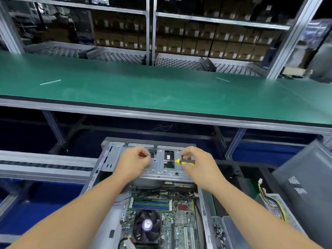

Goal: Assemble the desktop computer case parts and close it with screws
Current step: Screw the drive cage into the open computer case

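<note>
Fingers (186,156) of the right hand (195,164) curl round a screwdriver (185,161) with a yellow and black handle, its thin shaft lying level and pointing left over a dark opening in the metal drive cage (158,168). Left hand (133,161) rests on the cage with its fingers curled in a pinch; what they pinch is too small to tell. The open computer case (107,177) lies below a green surface (161,90), its motherboard (161,218) and fan (147,225) exposed. A grey side panel (305,177) leans at right, near a tray of screws (220,232).
</note>
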